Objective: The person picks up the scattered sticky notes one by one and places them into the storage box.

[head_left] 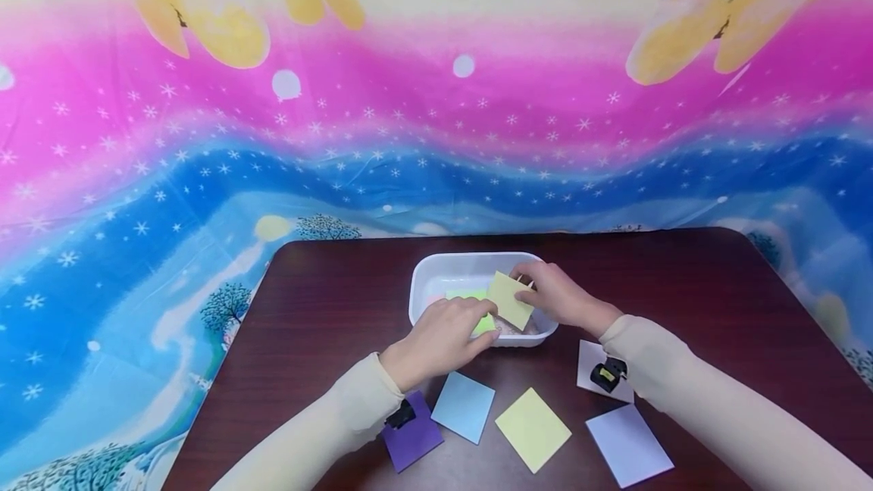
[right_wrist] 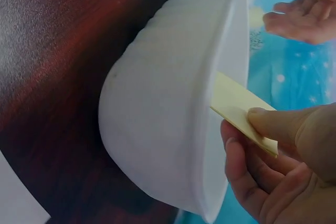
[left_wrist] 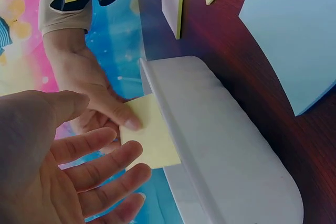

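Observation:
My right hand pinches a pale yellow sticky note pad between thumb and fingers, at the right part of a white plastic basin. In the right wrist view, the pad tilts across the basin's rim. My left hand hovers over the basin's front left, its fingers spread and loosely bent with nothing between them in the left wrist view. Bright green notes lie inside the basin, partly hidden by the left hand.
In front of the basin on the dark wooden table lie a purple pad, a light blue pad, another yellow pad, a lavender pad and a pale pad partly behind the right wrist camera. A printed cloth hangs behind.

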`<state>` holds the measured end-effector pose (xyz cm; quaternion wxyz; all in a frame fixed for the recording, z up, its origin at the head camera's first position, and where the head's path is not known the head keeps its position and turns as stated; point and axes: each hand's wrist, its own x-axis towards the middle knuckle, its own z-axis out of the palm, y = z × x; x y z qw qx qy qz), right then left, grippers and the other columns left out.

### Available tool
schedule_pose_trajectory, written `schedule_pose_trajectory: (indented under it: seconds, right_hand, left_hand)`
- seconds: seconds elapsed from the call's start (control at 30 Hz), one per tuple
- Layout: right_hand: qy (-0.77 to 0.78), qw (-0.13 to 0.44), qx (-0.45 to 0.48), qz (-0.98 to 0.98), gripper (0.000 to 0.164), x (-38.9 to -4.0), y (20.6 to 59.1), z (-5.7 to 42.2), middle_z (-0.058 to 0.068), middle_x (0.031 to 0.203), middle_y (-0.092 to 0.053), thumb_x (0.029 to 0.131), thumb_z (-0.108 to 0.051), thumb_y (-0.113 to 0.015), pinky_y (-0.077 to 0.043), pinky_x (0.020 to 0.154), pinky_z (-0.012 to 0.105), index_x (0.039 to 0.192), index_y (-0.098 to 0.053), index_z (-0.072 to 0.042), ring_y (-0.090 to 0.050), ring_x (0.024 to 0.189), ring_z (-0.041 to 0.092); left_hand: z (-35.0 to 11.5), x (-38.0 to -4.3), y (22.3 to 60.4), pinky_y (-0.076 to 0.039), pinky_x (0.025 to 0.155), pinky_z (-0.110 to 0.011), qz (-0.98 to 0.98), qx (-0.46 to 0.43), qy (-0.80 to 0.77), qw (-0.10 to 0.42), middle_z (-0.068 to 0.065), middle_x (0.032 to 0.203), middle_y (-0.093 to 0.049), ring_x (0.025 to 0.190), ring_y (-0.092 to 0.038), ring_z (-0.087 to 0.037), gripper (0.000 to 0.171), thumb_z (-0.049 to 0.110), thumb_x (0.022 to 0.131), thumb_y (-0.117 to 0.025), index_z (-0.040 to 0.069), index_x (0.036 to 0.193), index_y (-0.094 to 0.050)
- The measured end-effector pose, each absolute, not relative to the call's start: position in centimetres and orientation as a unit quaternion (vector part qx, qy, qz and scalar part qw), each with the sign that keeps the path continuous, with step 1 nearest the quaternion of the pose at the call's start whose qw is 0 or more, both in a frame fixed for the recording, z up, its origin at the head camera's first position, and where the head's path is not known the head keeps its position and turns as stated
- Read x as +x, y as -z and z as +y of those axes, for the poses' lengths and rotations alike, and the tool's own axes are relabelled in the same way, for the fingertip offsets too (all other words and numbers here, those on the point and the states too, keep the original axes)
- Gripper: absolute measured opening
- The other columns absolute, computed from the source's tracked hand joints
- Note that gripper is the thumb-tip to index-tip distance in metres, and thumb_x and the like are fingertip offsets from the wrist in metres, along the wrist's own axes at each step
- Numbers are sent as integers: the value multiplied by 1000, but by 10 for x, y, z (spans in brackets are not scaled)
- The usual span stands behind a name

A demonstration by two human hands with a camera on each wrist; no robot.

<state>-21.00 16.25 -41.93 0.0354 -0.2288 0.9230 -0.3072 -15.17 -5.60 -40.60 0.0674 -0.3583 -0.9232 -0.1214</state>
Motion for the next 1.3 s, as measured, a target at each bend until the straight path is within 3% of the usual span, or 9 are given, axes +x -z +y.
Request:
schedule_pose_trajectory:
  seconds: [0.3,0.6,0.93,1.13,1.3]
  right_hand:
    - [289,71,-245,923,17,-214,428,156,4,90,-66,79,-3,-69,-51,73,34,96,-67,-4,-60,83,16]
    - [244,99,-213,941,39,-217,426,154,12,104,-66,79,-14,-72,-51,80,39,113,-63,3,-60,93,22]
    - [238,110,-209,942,53,-215,424,154,16,116,-62,82,-24,-69,-48,86,44,127,-54,1,-59,106,29]
    - [252,110,-221,936,52,-215,424,156,18,122,-60,85,-27,-66,-48,87,46,127,-55,1,-57,111,32]
    - [264,86,-230,933,48,-211,421,155,14,119,-61,85,-30,-66,-50,84,42,124,-58,-2,-60,104,28]
  left_hand:
    - [-64,-154,410,-48,73,-31,-920,-364,127,72,2,104,-69,91,-63,-10,38,41,91,-54,15,116,-63]
    - [-68,-154,411,-49,77,-31,-920,-363,126,73,1,105,-69,91,-64,-11,37,40,91,-53,15,116,-63]
    - [-69,-154,413,-49,76,-31,-923,-357,127,68,2,105,-69,90,-63,-10,37,40,91,-53,16,117,-63]
    - [-69,-154,412,-48,74,-30,-924,-356,125,70,3,103,-69,88,-63,-9,36,40,91,-53,16,116,-63]
    - [-70,-154,413,-49,75,-31,-923,-355,128,68,2,105,-69,89,-63,-10,37,41,91,-53,16,117,-63]
